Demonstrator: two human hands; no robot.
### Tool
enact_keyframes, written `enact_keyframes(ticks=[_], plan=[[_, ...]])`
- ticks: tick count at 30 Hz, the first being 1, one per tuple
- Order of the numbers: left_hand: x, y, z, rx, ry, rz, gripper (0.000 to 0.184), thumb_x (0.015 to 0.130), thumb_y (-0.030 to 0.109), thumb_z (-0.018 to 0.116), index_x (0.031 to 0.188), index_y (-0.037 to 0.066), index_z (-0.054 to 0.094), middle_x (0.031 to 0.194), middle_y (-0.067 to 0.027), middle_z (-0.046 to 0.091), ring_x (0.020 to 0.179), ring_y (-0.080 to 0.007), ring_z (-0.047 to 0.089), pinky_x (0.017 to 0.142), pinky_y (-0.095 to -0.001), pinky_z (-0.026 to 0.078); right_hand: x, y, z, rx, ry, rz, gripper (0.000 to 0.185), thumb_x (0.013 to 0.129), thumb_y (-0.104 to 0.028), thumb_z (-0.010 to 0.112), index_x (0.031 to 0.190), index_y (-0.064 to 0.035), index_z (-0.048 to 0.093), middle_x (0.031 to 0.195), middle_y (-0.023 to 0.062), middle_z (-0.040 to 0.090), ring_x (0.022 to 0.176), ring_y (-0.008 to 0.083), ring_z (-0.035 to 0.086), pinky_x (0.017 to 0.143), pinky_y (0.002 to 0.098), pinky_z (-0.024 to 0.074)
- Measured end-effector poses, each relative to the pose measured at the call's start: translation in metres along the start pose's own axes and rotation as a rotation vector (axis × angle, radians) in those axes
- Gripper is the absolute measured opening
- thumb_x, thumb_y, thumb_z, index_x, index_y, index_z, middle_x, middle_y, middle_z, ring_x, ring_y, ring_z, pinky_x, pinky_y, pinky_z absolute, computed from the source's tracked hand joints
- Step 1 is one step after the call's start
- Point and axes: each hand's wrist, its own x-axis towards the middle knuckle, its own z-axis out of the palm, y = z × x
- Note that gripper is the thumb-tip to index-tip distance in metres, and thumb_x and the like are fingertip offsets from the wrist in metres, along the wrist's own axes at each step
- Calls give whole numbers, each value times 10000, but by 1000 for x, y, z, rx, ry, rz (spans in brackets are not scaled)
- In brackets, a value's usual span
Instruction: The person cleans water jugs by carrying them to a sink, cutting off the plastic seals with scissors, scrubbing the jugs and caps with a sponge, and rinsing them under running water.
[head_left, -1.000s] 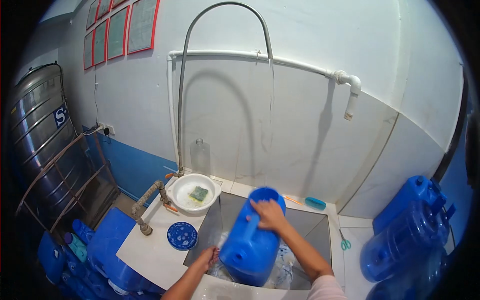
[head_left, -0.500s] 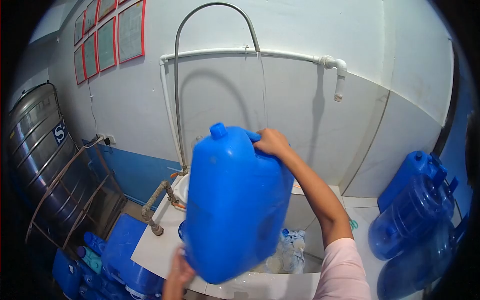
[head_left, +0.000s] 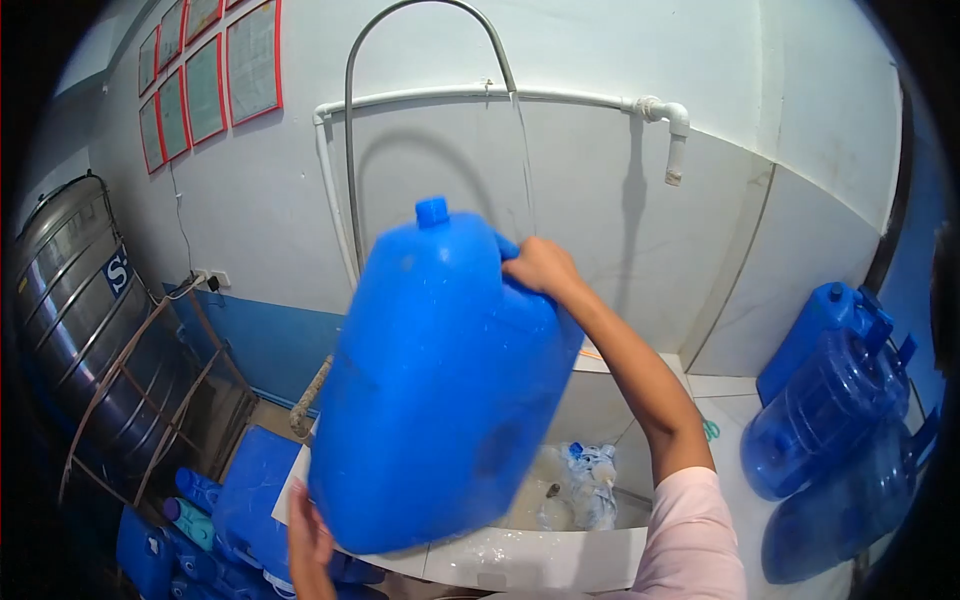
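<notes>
At the sink, gripping the blue jug in closed right hand, part-open left hand beside base; likely lifting step, calling for balanced support.

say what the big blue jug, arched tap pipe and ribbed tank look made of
Large blue handled jug: probably plastic, smooth, semi-glossy with soft highlights. Slim grey arched tap pipe: likely metal, dull grey sheen. Silver ribbed cylindrical tank: seemingly polished steel, given bright streaky reflections.
</notes>
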Motion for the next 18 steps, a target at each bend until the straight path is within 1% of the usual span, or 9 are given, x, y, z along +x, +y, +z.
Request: enact_keyframes(ticks=[1,3,4,5,8,10,14,16,18], plan=[[8,4,8,4,-1,-7,502,896,418,462,1244,56,436,1215,-150,506,1085,-271,518,943,-435,418,2,-3,-7,32,52,36,440,690,-387,635,848,22,672,855,253,634,839,380,623,759,451,481],[27,-4,10,55,126,113,382,908,368,465,1132,61,493,1082,-86,589,895,-196,614,789,-344,514,13,4,-17,64,59,40,441,694,-389,631,853,21,672,858,254,634,841,381,623,762,454,480],[46,-36,-27,54,137,47,357,911,374,452,1079,64,508,1078,-80,593,920,-171,605,782,-320,510,15,7,-19,94,75,34,442,697,-390,626,858,20,671,861,255,633,843,381,623,764,457,479],[56,-68,-41,-107,38,4,360,913,379,434,1098,78,504,1089,-73,591,938,-169,594,802,-308,495,12,8,-17,72,70,35,432,689,-376,631,865,16,672,858,252,635,834,380,624,760,452,483],[17,-90,3,-161,85,-81,396,914,363,397,1165,63,461,1122,-88,580,986,-228,579,855,-347,476,13,25,26,-92,-6,-32,447,651,-395,626,807,21,670,847,269,624,801,396,622,715,451,487],[-5,-64,-14,47,92,-166,433,911,372,394,1190,45,446,1159,-117,555,1030,-248,561,884,-391,465,5,12,24,-87,4,-39,470,642,-415,628,797,27,669,843,265,626,805,397,621,729,446,485],[11,-1,0,-19,126,128,447,908,407,427,1152,36,479,1129,-148,565,1016,-244,572,874,-386,467,8,-6,-2,5,36,10,427,668,-384,648,847,3,677,871,249,631,828,395,618,746,450,485],[33,-23,-11,19,84,80,484,905,427,437,1204,47,459,1189,-114,535,1056,-256,545,901,-387,450,20,-6,-9,115,145,20,435,675,-398,643,835,5,676,874,251,628,827,398,616,737,448,485],[46,-69,-21,-59,81,28,429,909,391,434,1176,58,473,1185,-109,538,1058,-250,542,928,-387,425,29,6,9,64,85,6,446,677,-406,643,845,7,673,882,246,631,832,388,618,740,443,485]])
